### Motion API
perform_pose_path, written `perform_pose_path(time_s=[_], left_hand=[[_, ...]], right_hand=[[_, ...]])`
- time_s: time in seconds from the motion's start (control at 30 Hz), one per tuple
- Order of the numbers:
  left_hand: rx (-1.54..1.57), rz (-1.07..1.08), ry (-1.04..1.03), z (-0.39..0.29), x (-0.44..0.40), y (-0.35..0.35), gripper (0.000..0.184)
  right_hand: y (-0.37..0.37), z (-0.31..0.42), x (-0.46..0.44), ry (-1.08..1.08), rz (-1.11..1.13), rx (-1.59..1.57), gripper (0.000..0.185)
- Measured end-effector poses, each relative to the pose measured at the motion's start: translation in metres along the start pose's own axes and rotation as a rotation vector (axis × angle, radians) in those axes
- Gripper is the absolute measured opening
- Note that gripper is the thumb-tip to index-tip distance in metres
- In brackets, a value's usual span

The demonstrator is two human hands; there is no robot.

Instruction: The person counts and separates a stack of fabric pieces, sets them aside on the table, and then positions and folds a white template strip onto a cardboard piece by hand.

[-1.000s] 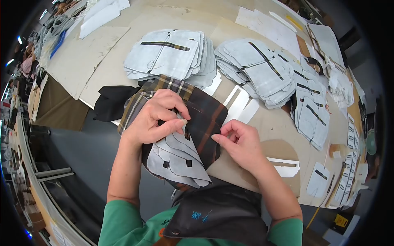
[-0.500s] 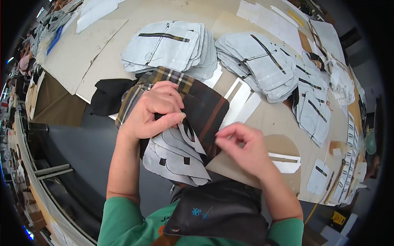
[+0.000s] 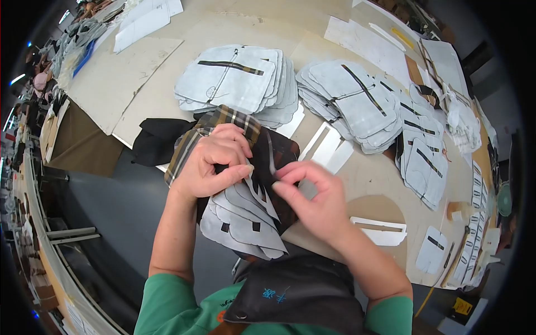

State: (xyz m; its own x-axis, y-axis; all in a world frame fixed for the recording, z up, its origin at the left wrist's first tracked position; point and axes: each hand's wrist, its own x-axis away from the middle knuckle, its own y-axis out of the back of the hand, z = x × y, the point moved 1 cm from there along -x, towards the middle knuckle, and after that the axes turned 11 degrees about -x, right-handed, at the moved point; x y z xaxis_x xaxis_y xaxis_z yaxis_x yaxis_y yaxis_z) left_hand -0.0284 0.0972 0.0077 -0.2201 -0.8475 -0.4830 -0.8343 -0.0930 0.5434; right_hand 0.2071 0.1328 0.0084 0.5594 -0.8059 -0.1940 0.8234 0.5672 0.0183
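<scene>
My left hand [image 3: 220, 162] is closed around a bundle of grey-backed fabric pieces [image 3: 237, 220], its thumb pressing on their upper edge. The pieces fan down toward my apron, and two show small dark square openings. Under and behind this hand lies plaid fabric [image 3: 237, 118], brown, yellow and white. My right hand [image 3: 315, 195] pinches the edge of a piece of dark fabric [image 3: 261, 162] between thumb and fingers, just right of the bundle. A pale narrow edge runs up that dark fabric. What the left fingers curl around underneath is hidden.
Behind my hands stands a stack of grey-white panels [image 3: 229, 78] with dark slits; another stack [image 3: 349, 100] fans out to its right. White slotted templates [image 3: 379, 231] lie on the table [image 3: 268, 28]. Black cloth [image 3: 159, 142] hangs at the table edge on the left.
My right hand has moved left to the bundle and now pinches dark fabric, which is lifted upright. My left hand keeps its hold. The whole view has shifted slightly.
</scene>
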Motion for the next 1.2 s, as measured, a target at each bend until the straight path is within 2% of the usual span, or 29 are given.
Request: perform_pose_path(time_s=[0.07,0.13,0.2,0.27,0.3,0.37,0.4,0.43,0.47,0.5,0.53,0.6,0.7,0.83,0.9,1.03,1.07,1.1,1.17,1.2], left_hand=[[-0.025,-0.013,-0.04,0.005,0.004,-0.001,0.021],[-0.056,-0.291,-0.077,0.006,0.008,0.001,0.017],[0.051,-0.518,-0.014,0.001,0.008,0.001,0.017],[-0.122,-0.444,-0.119,-0.01,-0.004,0.006,0.013],[-0.115,-0.447,-0.117,-0.016,-0.009,0.009,0.013],[-0.35,-0.037,-0.226,-0.025,-0.017,0.006,0.015],[-0.345,-0.039,-0.226,-0.025,-0.017,0.002,0.015],[-0.349,0.055,-0.15,-0.025,-0.015,-0.003,0.019],[-0.356,0.149,-0.074,-0.024,-0.014,-0.006,0.023],[-0.349,0.127,-0.086,-0.021,-0.013,-0.007,0.024],[-0.349,0.128,-0.086,-0.02,-0.012,-0.007,0.024],[-0.308,0.131,-0.055,-0.018,-0.012,-0.007,0.022],[-0.29,0.119,-0.065,-0.016,-0.011,-0.006,0.018],[-0.253,0.125,-0.038,-0.018,-0.012,-0.007,0.011],[-0.251,-0.016,0.08,-0.025,-0.015,-0.013,0.006],[-0.296,0.056,0.024,-0.018,-0.014,-0.009,0.005],[-0.29,0.107,-0.001,-0.014,-0.011,-0.006,0.005],[-0.284,0.157,-0.025,-0.01,-0.009,-0.004,0.006],[-0.257,0.14,-0.023,-0.007,-0.006,-0.003,0.006],[-0.233,0.122,-0.022,-0.006,-0.004,-0.003,0.007]], right_hand=[[-0.023,0.004,0.01,0.082,0.058,-0.02,0.012],[-0.039,0.002,0.017,0.123,0.104,-0.043,0.013],[-0.048,-0.001,0.026,0.121,0.116,-0.073,0.019],[-0.051,0.008,0.03,0.257,0.212,0.15,0.027],[-0.048,0.01,0.032,0.231,0.298,0.188,0.035],[-0.034,0.011,0.033,0.173,0.34,0.136,0.035],[-0.025,0.011,0.032,0.127,0.387,0.071,0.034],[-0.01,0.005,0.031,0.161,0.363,0.118,0.034],[0.002,0.002,0.029,0.123,0.235,0.128,0.028],[0.011,0.0,0.024,-0.042,0.05,0.081,0.024],[0.018,-0.002,0.018,-0.042,0.049,0.08,0.024],[0.03,-0.012,0.008,-0.204,-0.148,0.23,0.016],[0.028,-0.021,0.008,-0.216,-0.069,0.267,0.014],[0.019,-0.015,0.008,-0.188,-0.074,0.26,0.014],[0.013,-0.01,0.008,-0.019,-0.039,0.215,0.012],[-0.003,-0.003,0.01,0.13,0.107,0.093,0.009],[-0.001,-0.003,0.011,0.127,0.105,0.093,0.009],[0.002,-0.003,0.011,-0.001,0.115,0.002,0.007],[0.014,-0.01,0.008,-0.209,0.052,-0.098,0.013],[0.021,-0.01,0.004,-0.216,0.053,-0.096,0.013]])
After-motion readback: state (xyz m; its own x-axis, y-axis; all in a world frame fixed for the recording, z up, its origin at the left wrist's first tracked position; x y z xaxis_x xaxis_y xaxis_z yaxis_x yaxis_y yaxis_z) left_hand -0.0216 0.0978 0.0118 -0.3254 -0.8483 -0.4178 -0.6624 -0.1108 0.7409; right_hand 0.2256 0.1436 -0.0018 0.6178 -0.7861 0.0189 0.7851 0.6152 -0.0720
